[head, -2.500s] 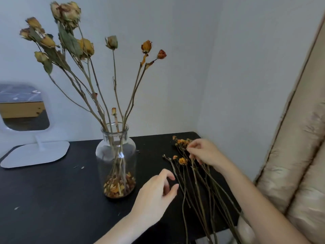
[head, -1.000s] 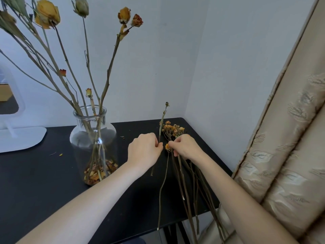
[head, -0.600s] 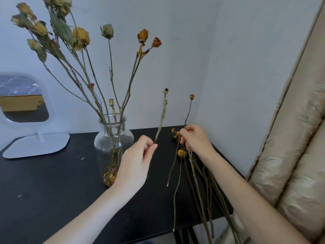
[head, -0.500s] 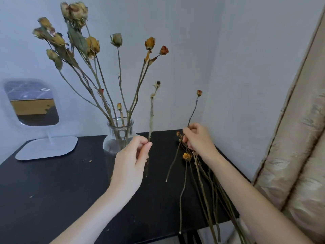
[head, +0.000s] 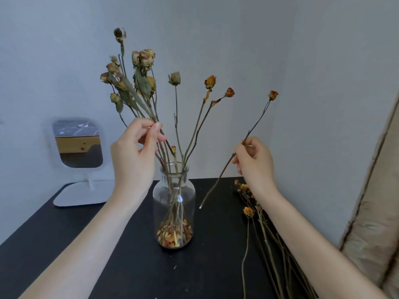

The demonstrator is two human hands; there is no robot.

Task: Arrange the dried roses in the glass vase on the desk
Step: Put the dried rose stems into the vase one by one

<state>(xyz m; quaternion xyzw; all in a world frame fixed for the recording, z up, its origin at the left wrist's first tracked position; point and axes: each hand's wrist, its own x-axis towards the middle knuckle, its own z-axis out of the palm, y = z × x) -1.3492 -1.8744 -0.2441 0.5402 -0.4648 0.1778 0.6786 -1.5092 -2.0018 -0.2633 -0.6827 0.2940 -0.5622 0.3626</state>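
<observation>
Vase (head: 174, 203) stands mid-desk (head: 64, 244), roses inside. Left hand (head: 133, 160) pinches a stem (head: 123, 67) at 11 o'clock above the neck; right hand (head: 254, 162) pinches a rose (head: 272, 95) at 2 o'clock, cut end clear of the rim. Spare stems (head: 265, 238) lie at 4 o'clock. Advice: lower the left stem straight through the neck, parting neighbours gently. Half a second ago, both hands were lower, the left stem beside the vase.

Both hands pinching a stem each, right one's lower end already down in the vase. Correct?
Not quite. In the head view the right hand pinches a single dried rose stem, but its lower end hangs in the air beside the glass vase, outside it and not inserted. The left hand does pinch a stem up among the roses above the vase.
</observation>
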